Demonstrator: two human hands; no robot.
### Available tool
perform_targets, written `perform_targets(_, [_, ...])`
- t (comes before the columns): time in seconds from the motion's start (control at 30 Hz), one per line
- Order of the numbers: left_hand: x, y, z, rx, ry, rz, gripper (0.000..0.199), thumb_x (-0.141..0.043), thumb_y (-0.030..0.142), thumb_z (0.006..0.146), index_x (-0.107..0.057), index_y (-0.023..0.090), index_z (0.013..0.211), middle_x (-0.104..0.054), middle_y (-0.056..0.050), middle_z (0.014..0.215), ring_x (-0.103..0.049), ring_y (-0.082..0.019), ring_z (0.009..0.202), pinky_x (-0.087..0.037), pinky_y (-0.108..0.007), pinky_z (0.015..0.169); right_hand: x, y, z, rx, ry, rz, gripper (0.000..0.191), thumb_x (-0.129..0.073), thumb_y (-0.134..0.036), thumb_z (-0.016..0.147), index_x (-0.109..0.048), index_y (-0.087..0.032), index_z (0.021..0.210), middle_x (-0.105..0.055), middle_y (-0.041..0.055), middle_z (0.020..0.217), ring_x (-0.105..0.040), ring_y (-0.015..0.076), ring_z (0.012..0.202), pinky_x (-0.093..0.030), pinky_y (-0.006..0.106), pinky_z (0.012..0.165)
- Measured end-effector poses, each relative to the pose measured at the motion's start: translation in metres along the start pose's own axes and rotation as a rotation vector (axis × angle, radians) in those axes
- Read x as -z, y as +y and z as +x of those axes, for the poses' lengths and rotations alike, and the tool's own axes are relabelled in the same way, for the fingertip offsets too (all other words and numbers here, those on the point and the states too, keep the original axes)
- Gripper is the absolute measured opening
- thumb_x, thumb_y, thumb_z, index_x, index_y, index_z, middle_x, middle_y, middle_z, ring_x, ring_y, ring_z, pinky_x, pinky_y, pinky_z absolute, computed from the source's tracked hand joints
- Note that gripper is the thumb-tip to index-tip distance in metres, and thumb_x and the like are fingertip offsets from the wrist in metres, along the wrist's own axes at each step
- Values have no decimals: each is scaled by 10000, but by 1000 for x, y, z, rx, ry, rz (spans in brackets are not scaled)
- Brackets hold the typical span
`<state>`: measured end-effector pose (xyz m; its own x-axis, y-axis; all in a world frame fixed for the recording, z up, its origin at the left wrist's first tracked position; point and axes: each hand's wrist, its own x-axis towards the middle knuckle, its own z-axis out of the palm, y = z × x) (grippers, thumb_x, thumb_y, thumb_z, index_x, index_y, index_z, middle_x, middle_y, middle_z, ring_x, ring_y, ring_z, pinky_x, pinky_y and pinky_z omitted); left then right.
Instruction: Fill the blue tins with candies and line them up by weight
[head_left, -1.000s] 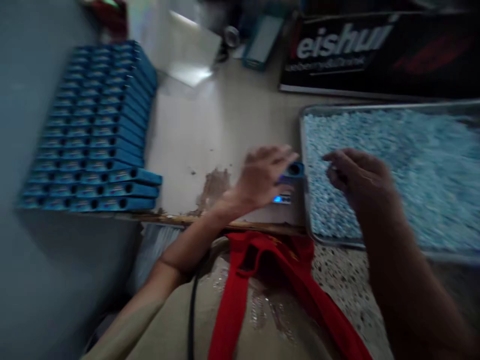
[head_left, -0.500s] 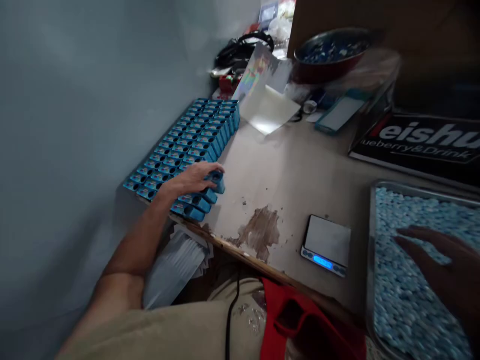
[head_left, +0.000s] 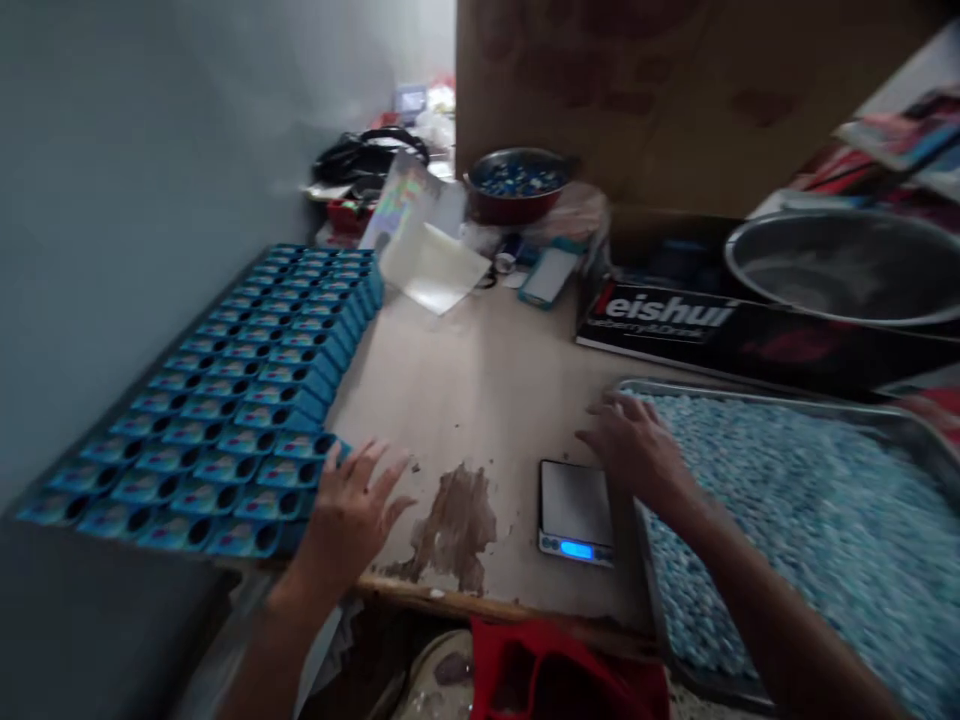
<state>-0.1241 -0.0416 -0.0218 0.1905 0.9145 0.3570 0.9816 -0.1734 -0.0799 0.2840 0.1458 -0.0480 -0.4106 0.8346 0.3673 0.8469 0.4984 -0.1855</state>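
Observation:
Rows of small blue boxes (head_left: 225,405), each with a dark round hole, stand packed along the wall on the left. My left hand (head_left: 349,515) is at their near right edge, fingers spread. Its fingertips are beside the end box of one row; whether they touch it, I cannot tell. My right hand (head_left: 634,445) hovers with outstretched fingers between a digital scale (head_left: 576,505) and a metal tray (head_left: 651,570). Nothing shows in its fingers. The scale's display glows blue and its plate carries nothing. Small light-blue wrapped pieces (head_left: 810,520) fill the tray.
Behind lie a pale sheet (head_left: 435,265), a flat blue-edged box (head_left: 550,275) and a red pan (head_left: 517,195) with blue pieces. A black printed carton (head_left: 667,320) and a metal basin (head_left: 840,270) stand behind the tray. The wooden table edge (head_left: 510,605) runs in front.
The view has swung right. My left hand has come off a box at the row's end, its fingers now spread. My right hand has moved left from over the tray towards the scale.

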Motion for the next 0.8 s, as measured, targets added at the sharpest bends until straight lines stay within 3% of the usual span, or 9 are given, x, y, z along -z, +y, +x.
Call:
perform_targets(0.1, [-37,32,10,-86,6,-117,381,-712,175,1086,-779,263,1451,-779,-156,1473,-723,-362,1407,-471,-618,1328,-2,7,-2,-37,-2,-150,340,-752,-433,1082,-805,-218,1341,-642,223,1611,-593,443,1484,-583,597,1157])
perform_targets(0.17, [-55,48,25,-120,-31,-165,411,-726,120,1055,-789,270,1432,-784,-150,1470,-724,-365,1415,-497,-622,1312,1,20,-6,-57,3,-188,350,-747,-434,1089,-789,-221,1364,-615,219,1640,-558,442,1530,-570,605,1192])
perform_targets(0.3, [-67,64,62,-91,-185,-195,524,-824,190,1025,-743,308,1530,-710,-158,1600,-662,-393,1518,-500,-671,1327,11,52,-32,-91,9,-210,405,-611,-472,1150,-775,-196,1398,-634,245,1597,-591,462,1502,-576,662,1181])
perform_targets(0.4, [-72,66,76,41,-367,-210,666,-831,374,1063,-619,303,1690,-592,-187,1740,-547,-420,1643,-497,-703,1329,21,74,-65,-111,70,-181,599,-474,-641,1173,-764,-182,1425,-599,275,1642,-586,515,1512,-547,754,1179])
perform_targets(0.47, [-78,66,77,107,-431,-239,686,-757,460,1114,-552,296,1748,-494,-178,1827,-438,-423,1725,-411,-745,1380,27,86,-86,-120,104,-151,752,-420,-781,1143,-787,-177,1401,-611,291,1634,-639,548,1437,-552,786,1153])
perform_targets(0.57, [-87,65,71,148,-423,-303,663,-687,522,1146,-551,295,1754,-438,-166,1865,-352,-424,1769,-282,-775,1430,33,93,-111,-169,168,-68,786,-454,-859,1101,-825,-207,1339,-679,256,1579,-702,543,1343,-561,771,1140])
perform_targets(0.67, [-91,64,65,132,-357,-349,648,-704,530,1133,-596,281,1721,-486,-193,1827,-393,-432,1739,-276,-756,1431,27,90,-120,-207,291,-14,667,-543,-817,1101,-861,-238,1191,-782,200,1396,-747,471,1260,-566,701,1145])
perform_targets(0.8, [-96,54,67,101,-279,-345,601,-723,478,1121,-641,260,1674,-561,-214,1754,-464,-433,1689,-322,-742,1406,11,90,-107,-167,370,5,609,-565,-749,1126,-864,-228,1028,-846,145,1120,-772,347,1076,-594,539,1029])
